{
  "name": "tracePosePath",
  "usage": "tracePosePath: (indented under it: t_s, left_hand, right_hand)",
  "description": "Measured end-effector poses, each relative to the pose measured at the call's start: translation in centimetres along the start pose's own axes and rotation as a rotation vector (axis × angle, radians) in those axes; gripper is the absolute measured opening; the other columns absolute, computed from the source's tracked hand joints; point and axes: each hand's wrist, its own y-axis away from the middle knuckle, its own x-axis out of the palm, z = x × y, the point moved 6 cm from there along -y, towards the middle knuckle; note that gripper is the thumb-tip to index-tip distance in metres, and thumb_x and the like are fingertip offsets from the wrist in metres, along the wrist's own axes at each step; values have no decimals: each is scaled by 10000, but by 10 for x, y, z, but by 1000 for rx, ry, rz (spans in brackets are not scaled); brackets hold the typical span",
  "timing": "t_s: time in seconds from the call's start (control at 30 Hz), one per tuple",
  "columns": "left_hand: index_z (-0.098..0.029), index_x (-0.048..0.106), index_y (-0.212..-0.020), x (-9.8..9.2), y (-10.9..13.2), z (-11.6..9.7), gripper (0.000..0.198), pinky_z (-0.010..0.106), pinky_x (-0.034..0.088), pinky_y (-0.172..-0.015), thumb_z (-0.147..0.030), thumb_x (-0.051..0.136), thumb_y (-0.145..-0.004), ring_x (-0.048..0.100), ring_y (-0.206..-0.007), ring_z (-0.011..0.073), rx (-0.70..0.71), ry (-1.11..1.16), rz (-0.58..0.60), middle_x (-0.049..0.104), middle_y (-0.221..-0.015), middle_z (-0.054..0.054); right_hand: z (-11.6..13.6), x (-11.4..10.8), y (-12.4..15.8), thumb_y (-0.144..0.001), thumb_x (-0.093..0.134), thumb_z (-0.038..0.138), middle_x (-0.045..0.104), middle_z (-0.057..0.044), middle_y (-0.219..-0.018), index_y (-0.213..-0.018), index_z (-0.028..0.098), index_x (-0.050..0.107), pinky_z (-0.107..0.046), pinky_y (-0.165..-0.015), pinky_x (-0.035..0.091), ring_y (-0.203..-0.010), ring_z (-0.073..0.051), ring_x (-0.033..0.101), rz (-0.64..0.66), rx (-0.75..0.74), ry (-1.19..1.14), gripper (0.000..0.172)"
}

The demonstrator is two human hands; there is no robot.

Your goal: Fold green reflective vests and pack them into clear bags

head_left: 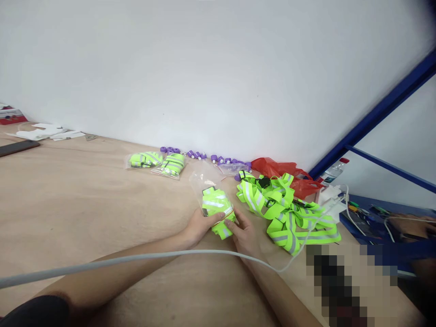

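A clear plastic zip bag (200,179) lies between my hands, its closed end pointing away from me. Inside it is part of a folded neon-yellow reflective strap (217,200) with silver stripes and dark buckles; the rest sticks out of the bag's mouth toward me. My left hand (201,225) grips the bag and strap from the left, thumb on top. From the right, my right hand (245,232) pinches the strap and the bag's edge near the red zip line. To the right sits a loose heap of similar reflective straps (289,218).
Two bagged reflective straps (160,162) lie further back. Small purple items (221,160) line the wall beside a red plastic bag (272,167). A white cable (146,255) crosses over my forearms. At right are a bottle (335,171), a blue frame (378,113) and another person's hand.
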Motion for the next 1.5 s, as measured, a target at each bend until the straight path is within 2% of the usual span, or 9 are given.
tracePosePath:
  t_s: [0.17,0.4,0.57,0.73,0.83,0.97,1.17,1.33,1.5]
  left_hand:
    - [-119,713,-1118,4,1,2,615,431,521,-940,-441,931,-641,681,-1073,333,-13,22,28,742,-1166,159]
    - [-132,691,-1161,3,-1,3,662,445,513,-959,-449,933,-632,661,-1128,351,-11,84,58,724,-1207,167]
    - [-142,707,-1138,6,0,6,634,428,505,-972,-432,942,-625,657,-1128,341,-17,35,87,728,-1198,150]
    - [-121,698,-1131,9,4,6,610,405,524,-917,-421,928,-652,678,-1053,309,-41,67,80,729,-1167,157]
    - [-112,701,-1075,9,4,6,594,386,536,-837,-437,933,-635,692,-959,291,-38,92,76,744,-1082,150]
    - [-134,695,-1089,6,3,4,605,379,520,-868,-434,937,-622,683,-992,285,-22,130,46,743,-1095,128]
    - [-143,702,-1091,7,5,-2,547,359,512,-872,-390,917,-653,676,-1008,272,-41,185,47,736,-1110,117]
    - [-143,707,-1072,7,5,0,531,328,510,-776,-393,914,-651,670,-937,251,-58,151,63,732,-1053,105]
    - [-149,724,-1032,9,4,6,531,334,510,-771,-388,942,-611,663,-918,250,-44,133,79,733,-1008,94]
  right_hand:
    - [-1,-7,-1,-600,924,337,758,-43,-1197,-1110,273,737,-490,-947,584,-1111,-316,702,-112,-8,-10,547]
    - [4,2,3,-617,917,347,765,-33,-1182,-1109,285,731,-463,-907,600,-1122,-312,699,-70,30,-60,529]
    - [5,3,4,-543,953,385,796,-41,-1004,-1016,239,728,-407,-815,601,-928,-271,734,-108,-1,-80,543]
    - [4,-7,3,-554,934,465,661,33,-636,-764,195,720,-275,-540,533,-574,-148,598,-190,-37,96,403]
    - [0,-7,2,-569,919,488,639,39,-626,-877,206,738,-279,-423,485,-487,-140,536,-168,32,101,455]
    - [0,-5,5,-616,906,470,754,-37,-893,-1079,236,726,-328,-552,590,-743,-231,690,-116,35,27,550]
    - [-2,0,8,-678,899,407,757,-46,-1042,-1173,265,699,-363,-758,628,-891,-228,722,25,-16,-27,552]
    - [-5,3,4,-619,934,404,752,-7,-899,-1065,259,672,-320,-686,619,-822,-203,713,-5,-51,-20,537]
    - [2,5,4,-600,929,454,754,-16,-765,-888,222,625,-329,-629,599,-686,-205,703,-28,-19,89,479]
